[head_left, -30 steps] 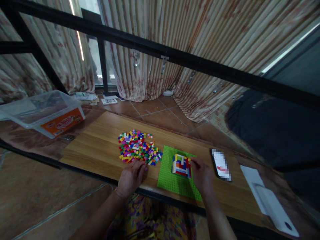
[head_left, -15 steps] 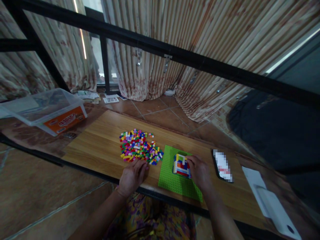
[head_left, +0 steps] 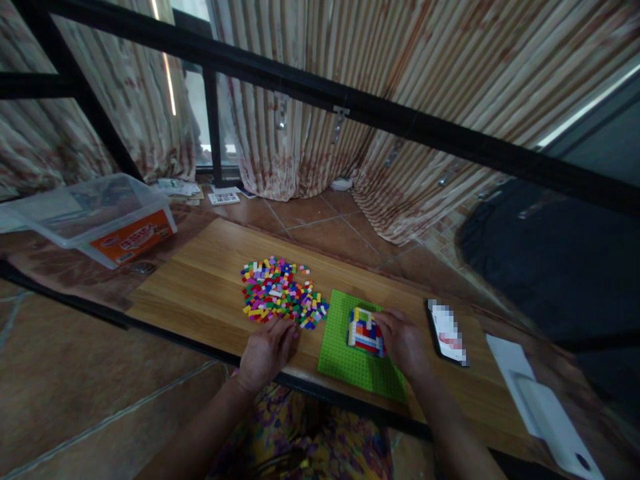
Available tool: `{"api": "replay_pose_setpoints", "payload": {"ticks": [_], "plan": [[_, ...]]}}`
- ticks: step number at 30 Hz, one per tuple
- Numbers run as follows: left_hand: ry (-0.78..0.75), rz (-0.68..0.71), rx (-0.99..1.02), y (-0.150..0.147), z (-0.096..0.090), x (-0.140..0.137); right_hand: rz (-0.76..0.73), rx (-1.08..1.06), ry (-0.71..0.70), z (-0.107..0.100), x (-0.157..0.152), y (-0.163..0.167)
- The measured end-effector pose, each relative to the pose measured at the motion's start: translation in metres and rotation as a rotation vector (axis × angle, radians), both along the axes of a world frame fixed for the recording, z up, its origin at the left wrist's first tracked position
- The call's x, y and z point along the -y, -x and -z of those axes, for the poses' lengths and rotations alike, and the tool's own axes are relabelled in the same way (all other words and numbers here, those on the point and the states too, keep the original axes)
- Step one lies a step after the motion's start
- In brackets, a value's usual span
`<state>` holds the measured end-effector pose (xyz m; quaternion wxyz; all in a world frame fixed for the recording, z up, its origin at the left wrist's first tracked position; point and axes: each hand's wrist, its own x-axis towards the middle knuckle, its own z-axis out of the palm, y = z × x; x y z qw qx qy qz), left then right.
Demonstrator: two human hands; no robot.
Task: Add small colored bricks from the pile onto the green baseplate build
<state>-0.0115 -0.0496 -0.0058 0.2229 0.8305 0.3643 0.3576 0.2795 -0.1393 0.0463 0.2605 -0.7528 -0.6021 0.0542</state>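
A small block build of multicoloured toy building bricks (head_left: 367,331) stands on the green studded baseplate (head_left: 340,367). My right hand (head_left: 404,341) is at its right side, thumb and fingers pinched together against the upper right edge. Whatever lies between those fingertips is hidden. My left hand (head_left: 267,355) rests at the near edge of a loose pile of small coloured bricks (head_left: 280,291), left of the baseplate. Its fingers are curled together, and what they hold, if anything, cannot be made out.
A wooden board (head_left: 200,280) lies under the bricks. Right of the baseplate is a phone (head_left: 447,332) with a blurred screen, and farther right a white object (head_left: 550,413). A clear plastic bin (head_left: 95,217) stands at the left. A dark metal bar (head_left: 310,90) crosses beyond the board.
The view has shifted slightly. Both hands keep nearly the same places, the right one still pinching at the build's edge and the left one by the pile.
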Motion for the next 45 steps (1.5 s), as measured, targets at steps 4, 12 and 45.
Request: {"api": "replay_pose_setpoints", "payload": {"ticks": [4,12,45], "plan": [[0.001,0.004,-0.008,0.0,-0.001,0.0,0.066,-0.076,-0.048,-0.002,-0.002,0.002],[0.031,0.004,-0.033,0.0,-0.004,0.001,0.309,-0.273,-0.103,0.005,0.0,0.003],[0.069,0.013,-0.04,0.0,0.001,0.003,0.374,-0.147,-0.213,0.01,-0.008,0.029]]}}
